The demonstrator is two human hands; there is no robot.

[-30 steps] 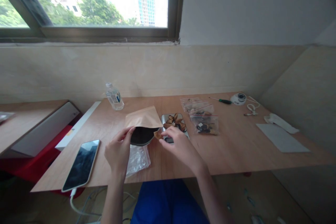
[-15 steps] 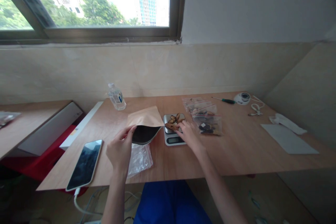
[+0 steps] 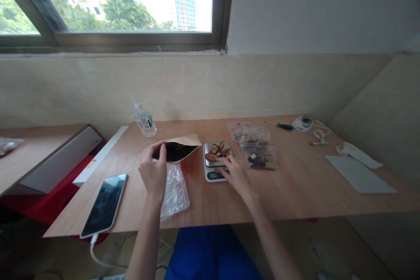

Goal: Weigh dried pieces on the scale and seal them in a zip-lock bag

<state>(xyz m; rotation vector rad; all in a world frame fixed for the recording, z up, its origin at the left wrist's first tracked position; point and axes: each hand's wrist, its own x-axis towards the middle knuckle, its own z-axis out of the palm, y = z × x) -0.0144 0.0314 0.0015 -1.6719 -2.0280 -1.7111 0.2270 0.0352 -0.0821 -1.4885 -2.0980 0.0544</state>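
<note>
My left hand (image 3: 154, 166) pinches the rim of a brown kraft paper pouch (image 3: 188, 140), its dark mouth gaping toward me. To its right, several dried brown pieces (image 3: 215, 148) lie on the metal plate of a small white digital scale (image 3: 209, 176). My right hand (image 3: 236, 175) is over the scale's right side, its fingertips closed about one dried brown piece (image 3: 217, 169) just above the display. Part of the scale is hidden behind that hand. Beneath the pouch lies a crumpled clear zip bag (image 3: 175, 192).
Filled clear zip bags (image 3: 259, 155) lie right of the scale. A water bottle (image 3: 145, 121) stands at the back left, and a phone (image 3: 104, 205) on its cable lies at the front left. Farther right are a screwdriver (image 3: 284, 126), a white camera (image 3: 302, 123) and a grey sheet (image 3: 361, 175).
The pouch has tipped so its mouth faces further up, with my left hand's grip higher. My right hand has drawn a dried piece toward me, off the pile and over the display.
</note>
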